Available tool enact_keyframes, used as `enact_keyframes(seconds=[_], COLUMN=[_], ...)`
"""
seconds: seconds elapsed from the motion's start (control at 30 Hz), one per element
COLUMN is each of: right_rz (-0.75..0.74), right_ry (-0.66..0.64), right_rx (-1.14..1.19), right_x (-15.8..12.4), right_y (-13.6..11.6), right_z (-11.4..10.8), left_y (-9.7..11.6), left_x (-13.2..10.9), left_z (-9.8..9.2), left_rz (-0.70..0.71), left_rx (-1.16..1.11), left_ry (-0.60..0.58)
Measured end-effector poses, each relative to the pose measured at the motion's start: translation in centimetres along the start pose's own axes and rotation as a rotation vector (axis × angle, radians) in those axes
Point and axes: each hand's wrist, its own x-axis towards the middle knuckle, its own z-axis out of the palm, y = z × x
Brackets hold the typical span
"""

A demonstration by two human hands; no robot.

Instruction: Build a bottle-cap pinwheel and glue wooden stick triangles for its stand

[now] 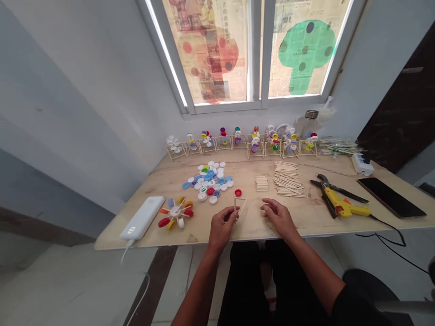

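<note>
Near the table's front edge, my left hand point(224, 226) pinches a small frame of thin wooden sticks point(244, 204). Its joined sticks stand up from my fingertips in an angled shape. My right hand point(279, 218) is a short way to the right, holding nothing, with its fingers loosely bent and apart. A red bottle cap point(238, 193) lies just beyond the frame. To the left rests a wheel of sticks and coloured bottle caps point(176, 212). Ahead of my right hand are a small stack of short sticks point(261, 184) and a bigger pile of long sticks point(288, 179).
Loose bottle caps point(210, 179) are heaped left of centre. Finished cap wheels on stick stands point(224, 141) line the back. At right lie pliers point(326, 183), a yellow glue gun point(343, 207), a black phone point(390, 197) and a power strip point(362, 164). A white power bank point(142, 218) sits left.
</note>
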Motion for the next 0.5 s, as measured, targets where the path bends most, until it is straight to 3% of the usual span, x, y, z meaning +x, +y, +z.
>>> enact_keyframes(seconds=[0.17,0.5], right_rz=[-0.048,-0.111], right_ry=[-0.001,-0.01], right_rx=[-0.149,-0.301], right_x=[0.0,-0.6], right_y=[1.8,2.2], right_z=[-0.4,-0.3], left_y=[-1.9,-3.4], left_x=[0.5,0.6], left_z=[-0.6,-0.2], left_rz=[0.016,0.162], left_rx=[0.063,0.221], left_ry=[0.111,0.082])
